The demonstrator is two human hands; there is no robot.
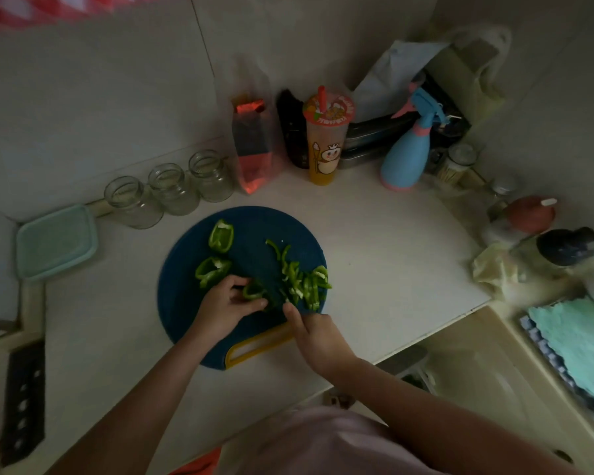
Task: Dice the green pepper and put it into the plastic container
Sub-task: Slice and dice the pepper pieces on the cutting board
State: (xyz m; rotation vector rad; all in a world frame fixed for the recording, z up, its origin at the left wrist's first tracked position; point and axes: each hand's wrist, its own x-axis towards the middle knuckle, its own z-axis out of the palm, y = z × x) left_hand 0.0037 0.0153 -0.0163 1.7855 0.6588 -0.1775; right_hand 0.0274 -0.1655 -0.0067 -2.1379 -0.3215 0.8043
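Observation:
A round blue cutting board [186, 296] with a yellow handle lies on the white counter. Two large green pepper chunks [221, 235] sit on its left half, and a pile of pepper strips [306, 282] lies on its right. My left hand [225, 308] pinches a small pepper piece [253, 292] against the board. Just to its right, my right hand [314, 334] grips what looks like a dark-bladed knife [277, 294], index finger stretched along it toward the strips. The blade is hard to make out in the dim light. A teal plastic container [56, 242] with its lid on sits at the far left.
Three empty glass jars [170, 188] stand behind the board. A drink cup [326, 142], snack bags and a blue spray bottle [408, 156] crowd the back wall. A black cleaver [24, 399] lies at the left, and bottles and a teal cloth [576, 341] are at the right.

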